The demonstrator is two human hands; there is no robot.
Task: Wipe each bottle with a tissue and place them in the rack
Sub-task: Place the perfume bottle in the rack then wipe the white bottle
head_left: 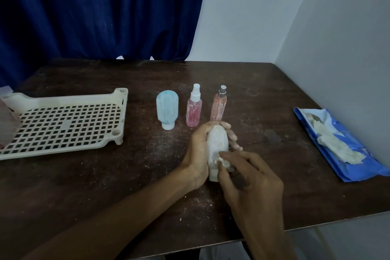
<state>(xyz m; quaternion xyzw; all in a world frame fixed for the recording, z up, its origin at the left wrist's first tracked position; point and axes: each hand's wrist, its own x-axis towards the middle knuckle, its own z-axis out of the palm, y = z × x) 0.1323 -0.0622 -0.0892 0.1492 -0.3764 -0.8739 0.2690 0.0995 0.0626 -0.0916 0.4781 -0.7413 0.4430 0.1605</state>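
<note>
1. No readable text, brand or number anywhere in view.
2. Blue tissue pack: faint white marks on the wrapper near its right edge, too blurred to read.
3. White bottle, blue bottle, pink spray bottle, orange spray bottle: streaky surfaces, no legible label.
4. Rack: no legible marking.
</note>
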